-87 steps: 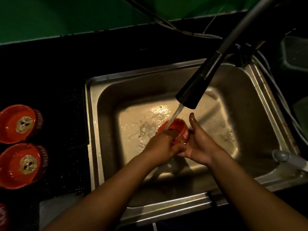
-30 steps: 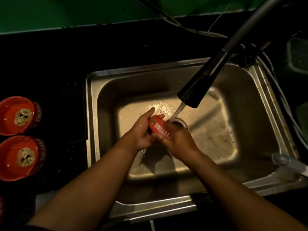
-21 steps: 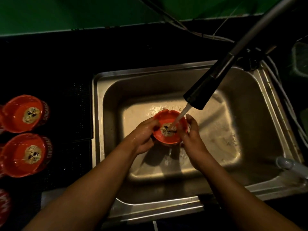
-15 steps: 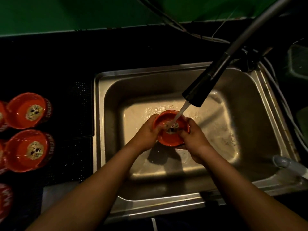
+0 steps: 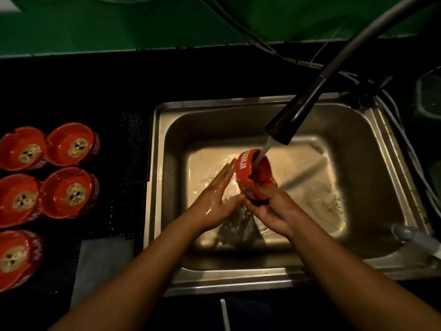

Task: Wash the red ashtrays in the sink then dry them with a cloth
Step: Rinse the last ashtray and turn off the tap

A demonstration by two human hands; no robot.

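Five red ashtrays [image 5: 74,192] left of sink [image 5: 238,280]

Steel sink [image 5: 358,151] at centre, seen from above, dim light. Black spray head [image 5: 293,115] over sink, water [image 5: 262,152] pouring into tilted red ashtray [image 5: 256,177] above sink basin. Right hand [image 5: 272,209] grips its lower rim, fingers curled. Left hand [image 5: 214,197] wet, flat, straight fingers against its outer wall. Left of sink, on dark counter [image 5: 71,91], five other ashtrays [image 5: 71,144], upright. Grey cloth [image 5: 102,261] beside sink's near left corner. Green wall [image 5: 119,25] beyond sink
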